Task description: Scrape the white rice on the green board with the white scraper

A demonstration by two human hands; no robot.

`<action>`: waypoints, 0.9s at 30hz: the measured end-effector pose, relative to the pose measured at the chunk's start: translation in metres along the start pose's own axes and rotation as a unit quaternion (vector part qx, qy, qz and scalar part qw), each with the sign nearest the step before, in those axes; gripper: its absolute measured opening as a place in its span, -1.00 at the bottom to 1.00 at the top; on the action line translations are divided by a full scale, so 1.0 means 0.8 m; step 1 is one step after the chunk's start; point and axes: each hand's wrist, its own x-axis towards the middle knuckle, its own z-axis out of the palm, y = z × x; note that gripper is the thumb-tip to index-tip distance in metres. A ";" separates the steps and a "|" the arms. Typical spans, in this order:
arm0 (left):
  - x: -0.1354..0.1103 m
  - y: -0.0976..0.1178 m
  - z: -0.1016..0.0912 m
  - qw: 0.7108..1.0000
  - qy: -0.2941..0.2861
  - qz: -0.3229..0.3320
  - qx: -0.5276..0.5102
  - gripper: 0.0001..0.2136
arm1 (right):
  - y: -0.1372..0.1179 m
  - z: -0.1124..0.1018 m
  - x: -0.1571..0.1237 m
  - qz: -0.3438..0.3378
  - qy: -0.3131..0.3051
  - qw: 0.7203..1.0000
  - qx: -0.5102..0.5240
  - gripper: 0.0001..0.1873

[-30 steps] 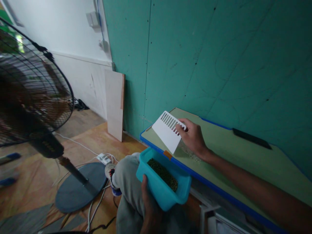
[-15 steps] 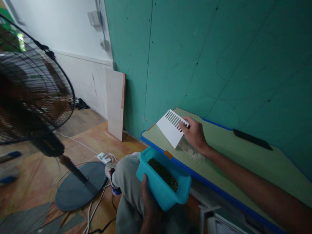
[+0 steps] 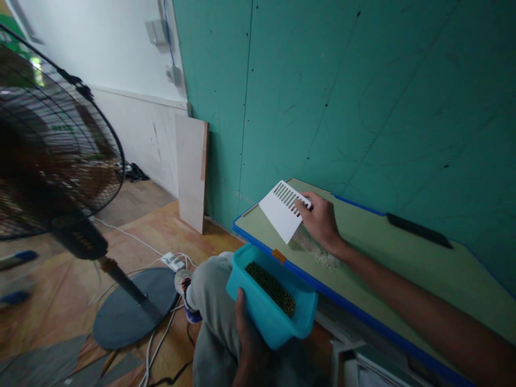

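My right hand [image 3: 320, 217] pinches the slotted edge of a flat white plastic scraper [image 3: 281, 217], which is tilted over the tabletop. Behind its lower corner lies a heap of pale grains [image 3: 320, 252], partly hidden by my right hand and wrist. My left hand [image 3: 250, 336] is wrapped around the near side of a turquoise plastic tub [image 3: 258, 306] above my lap, its thumb on the outer wall. Small green grains, perhaps mung beans [image 3: 270, 287], cover part of the tub's bottom. The tub sits just below the table's blue edge.
The pale green table [image 3: 387, 258] with blue edging stands against a green wall [image 3: 342, 97]. A black strip [image 3: 419, 230] lies at its back edge. On the left are a pedestal fan [image 3: 60, 140], a power strip [image 3: 173, 262] with cables, and a leaning board [image 3: 191, 172].
Almost nothing differs. The scraper's lower corner has shifted very slightly up and left; both hands keep their holds.
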 end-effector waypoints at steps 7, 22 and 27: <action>-0.004 -0.002 0.004 0.999 0.006 0.030 0.015 -0.46 | 0.011 0.001 0.003 -0.009 0.024 0.999 -0.034 -0.80; -0.004 0.000 0.006 1.000 0.012 0.022 0.005 -0.39 | 0.073 -0.024 0.123 -0.124 -0.104 0.986 0.042 -0.66; 0.003 0.000 -0.001 1.000 0.018 -0.006 0.015 -0.38 | 0.102 -0.002 0.146 -0.113 -0.156 0.977 0.096 -0.52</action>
